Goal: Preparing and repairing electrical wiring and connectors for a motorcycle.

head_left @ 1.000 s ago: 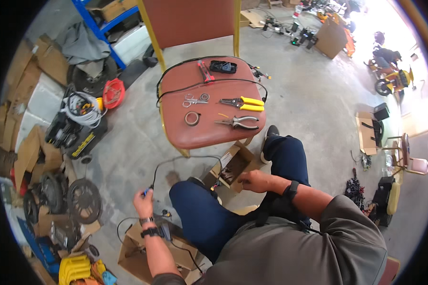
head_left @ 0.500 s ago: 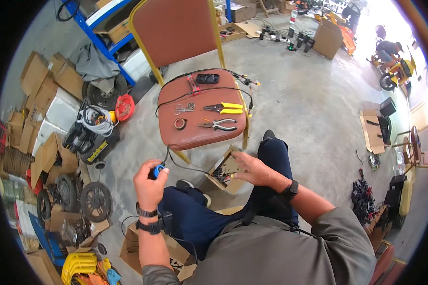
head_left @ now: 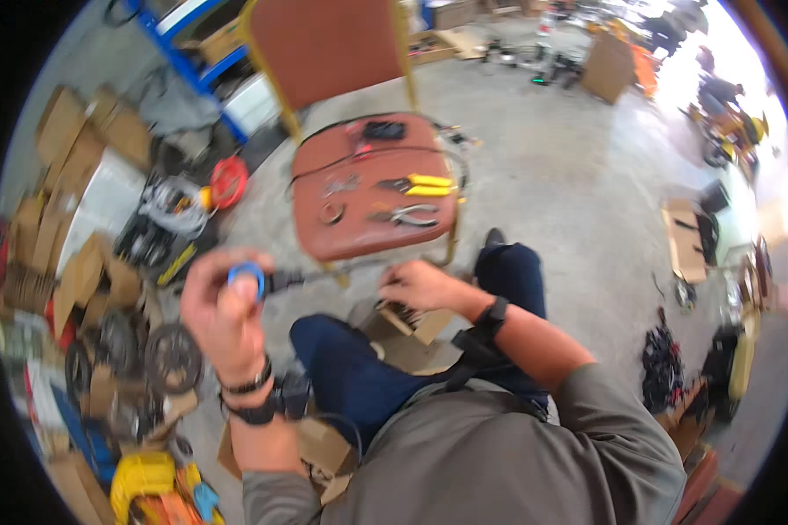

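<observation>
My left hand (head_left: 223,306) is closed around a blue ring-shaped piece (head_left: 247,268), with the thumb pressed over its middle. A dark cable (head_left: 284,280) runs rightward from beside it, past the front of the seat. My right hand (head_left: 420,285) is above a small open cardboard box (head_left: 429,328), its fingers drawn together; blur hides what they grip. On the brown chair seat (head_left: 324,241) lie yellow-handled pliers (head_left: 425,185), grey-handled pliers (head_left: 411,215), small scissors (head_left: 340,185), a tape roll (head_left: 331,213), a black pouch-like item (head_left: 385,130) and dark cables.
Cardboard boxes (head_left: 87,271), wheels (head_left: 175,359), a red helmet-like item (head_left: 229,182) and a blue shelf (head_left: 175,52) crowd the left. Another open box (head_left: 324,451) is by my left leg. A person (head_left: 718,92) is beside a yellow vehicle at far right.
My left hand has moved left and nearer, carrying the blue piece and drawing the cable along. My right hand has shifted left, and its fingers have closed together.
</observation>
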`<state>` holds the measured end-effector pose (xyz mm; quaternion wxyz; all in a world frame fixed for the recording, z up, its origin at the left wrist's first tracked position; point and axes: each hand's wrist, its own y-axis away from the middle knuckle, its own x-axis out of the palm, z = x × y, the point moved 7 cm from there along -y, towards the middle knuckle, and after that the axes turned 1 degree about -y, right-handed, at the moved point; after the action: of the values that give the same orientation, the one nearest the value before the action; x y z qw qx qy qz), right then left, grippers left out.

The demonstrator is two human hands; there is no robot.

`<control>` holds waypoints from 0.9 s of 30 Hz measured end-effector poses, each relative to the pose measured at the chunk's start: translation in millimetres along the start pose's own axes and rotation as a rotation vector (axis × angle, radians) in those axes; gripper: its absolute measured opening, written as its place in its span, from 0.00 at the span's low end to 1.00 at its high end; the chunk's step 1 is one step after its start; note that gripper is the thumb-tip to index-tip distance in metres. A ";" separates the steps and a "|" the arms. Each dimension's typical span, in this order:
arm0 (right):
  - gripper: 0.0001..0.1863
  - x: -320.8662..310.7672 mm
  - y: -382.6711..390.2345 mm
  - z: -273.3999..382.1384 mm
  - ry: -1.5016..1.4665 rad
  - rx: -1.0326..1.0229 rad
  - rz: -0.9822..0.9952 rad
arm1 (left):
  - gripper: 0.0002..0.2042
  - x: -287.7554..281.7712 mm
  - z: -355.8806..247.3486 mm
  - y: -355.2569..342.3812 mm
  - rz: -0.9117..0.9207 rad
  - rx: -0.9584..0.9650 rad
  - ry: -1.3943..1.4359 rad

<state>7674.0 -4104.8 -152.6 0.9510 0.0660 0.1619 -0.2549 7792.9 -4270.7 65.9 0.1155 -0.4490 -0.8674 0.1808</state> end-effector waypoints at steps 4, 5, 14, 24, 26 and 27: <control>0.13 13.7 -1.9 -38.5 -0.024 0.064 0.018 | 0.11 -33.7 21.0 -23.0 -0.110 -0.077 0.149; 0.13 16.7 -4.0 -43.7 -0.055 0.066 0.011 | 0.10 -38.9 27.7 -27.5 -0.127 -0.086 0.159; 0.10 -19.8 -33.0 -32.1 -0.330 0.101 -0.071 | 0.11 -90.7 81.0 -34.7 -0.256 -0.178 0.332; 0.15 -103.6 -46.2 62.2 -0.017 0.005 -0.318 | 0.13 -92.5 152.6 0.3 -0.308 -0.482 0.125; 0.14 -111.1 -42.6 79.4 -0.023 -0.018 -0.363 | 0.13 -85.9 165.9 6.7 -0.268 -0.504 0.077; 0.14 -112.5 -40.4 86.3 -0.041 -0.021 -0.377 | 0.12 -82.5 176.1 13.5 -0.256 -0.570 0.081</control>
<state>7585.2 -4105.4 -34.9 0.8902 0.0196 0.1547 -0.4280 7786.0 -4368.1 -102.8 0.0412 -0.3572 -0.9274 -0.1034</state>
